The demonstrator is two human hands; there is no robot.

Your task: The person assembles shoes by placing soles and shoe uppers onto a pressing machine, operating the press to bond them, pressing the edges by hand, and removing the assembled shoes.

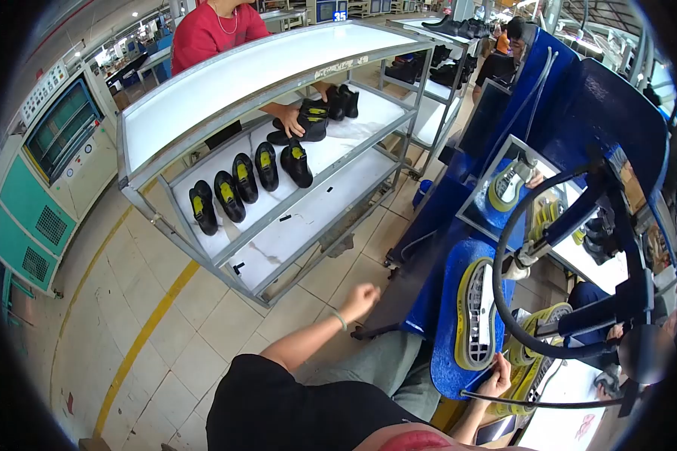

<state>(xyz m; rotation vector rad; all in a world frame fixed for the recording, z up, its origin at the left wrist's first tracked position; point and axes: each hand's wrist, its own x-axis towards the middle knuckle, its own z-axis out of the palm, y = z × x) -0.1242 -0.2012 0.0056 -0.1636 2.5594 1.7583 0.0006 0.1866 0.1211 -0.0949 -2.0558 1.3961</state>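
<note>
My left hand [361, 300] is curled into a loose fist above the tiled floor, with a pale band on the wrist; nothing shows in it. My right hand [497, 376] is by the lower edge of a blue board [445, 353], fingers pinched together near the end of a shoe sole [475, 316]. What those fingers hold, if anything, is hidden. The sole has a yellow rim and a white, grid-patterned inside, and it lies lengthwise on the board. More yellow-rimmed soles [543, 322] sit just right of the board.
A metal rack [271, 284] stands ahead, with black shoes [244, 177] on its middle shelf. Another person in a red top [212, 36] reaches onto that shelf. A curved black hose [504, 289], a mirror [510, 180] and a blue machine [602, 113] crowd the right side.
</note>
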